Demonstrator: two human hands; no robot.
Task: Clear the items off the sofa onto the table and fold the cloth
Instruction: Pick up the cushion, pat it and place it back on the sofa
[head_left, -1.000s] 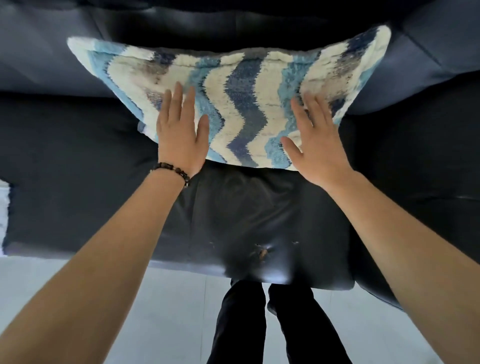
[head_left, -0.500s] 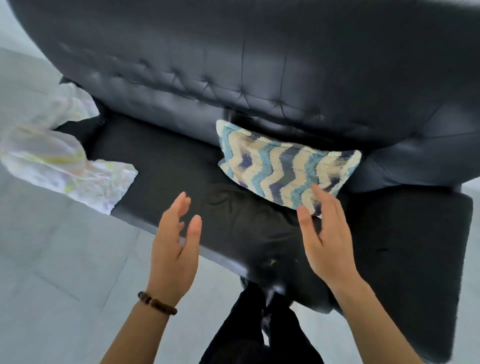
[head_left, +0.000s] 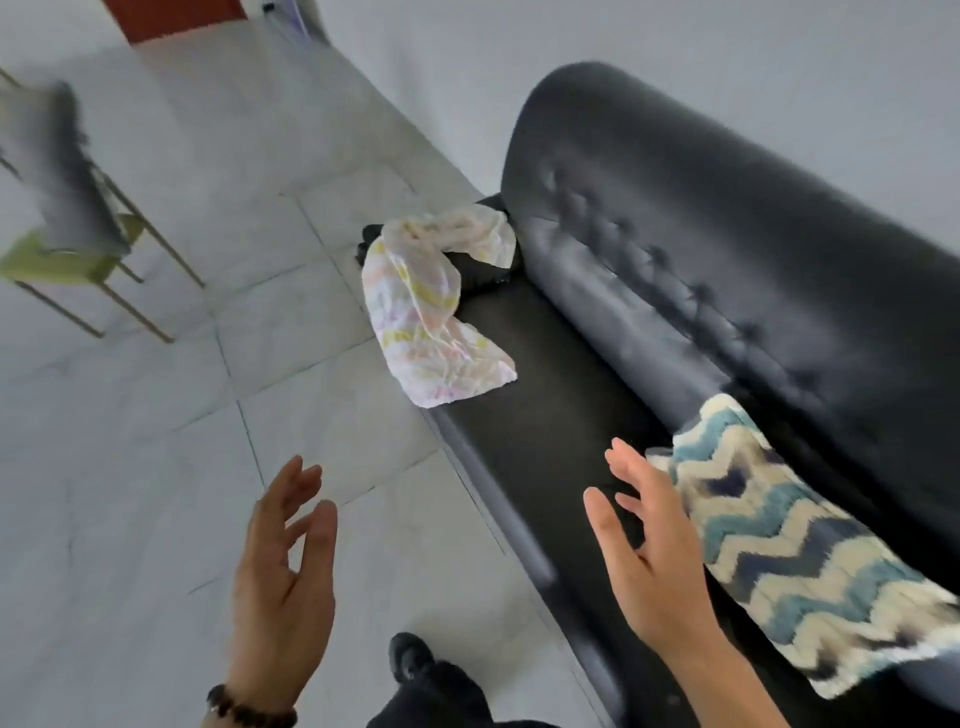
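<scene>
A crumpled pale cloth (head_left: 431, 317) with faint yellow and pink marks lies on the far end of the black leather sofa (head_left: 717, 260), draped over a dark object and hanging past the seat edge. A blue, navy and cream zigzag cushion (head_left: 795, 551) leans against the sofa back at the near right. My right hand (head_left: 649, 561) hovers open over the seat, just left of the cushion and not touching it. Over the floor in front of the sofa, my left hand (head_left: 283, 577), with a bead bracelet at its wrist, is open and empty.
Grey tiled floor (head_left: 156, 441) spreads left of the sofa. A chair with thin gold legs, a green seat (head_left: 57, 260) and a grey fuzzy cover stands at the far left. My dark-trousered legs (head_left: 426, 686) are at the bottom edge. A white wall runs behind the sofa.
Both hands left the cushion and drew back, open. The view swung left, so the cloth on the sofa's far end and the chair came into sight.
</scene>
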